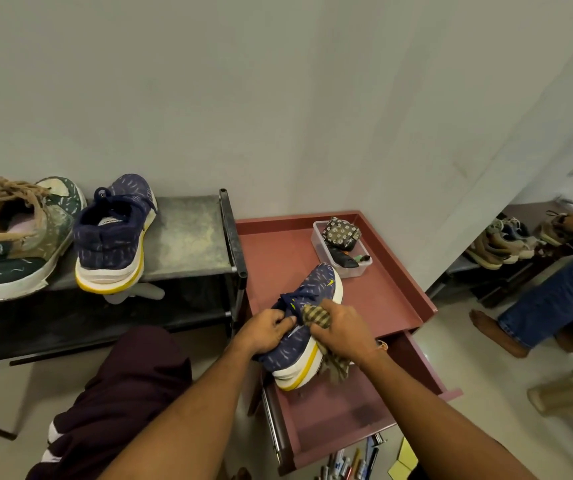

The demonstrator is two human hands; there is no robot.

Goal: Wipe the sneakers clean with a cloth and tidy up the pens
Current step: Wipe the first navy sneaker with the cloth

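Head | sneaker (317,289) toe pointing away, heel near | right hand (342,329) grips cloth (315,315)

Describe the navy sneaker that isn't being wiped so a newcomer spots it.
Find the dark shoe rack left of the red cabinet. On top stands the navy sneaker, heel toward camera. Unlike the green-and-tan shoes beside it, its sole carries a yellow stripe.

Navy sneaker (316,289) lies on cabinet (392,289) top, heel out over cabinet front edge, above open drawer (330,410). Left hand (267,329) grips sneaker collar. Right hand (342,329) holds checked cloth (316,315) against sneaker side. Clear box (354,270) with pouch (341,232) at cabinet back. Just left of cabinet: rack (188,233) with second sneaker (112,233) and green sneaker (18,237). Pens (347,462) low in front of cabinet.
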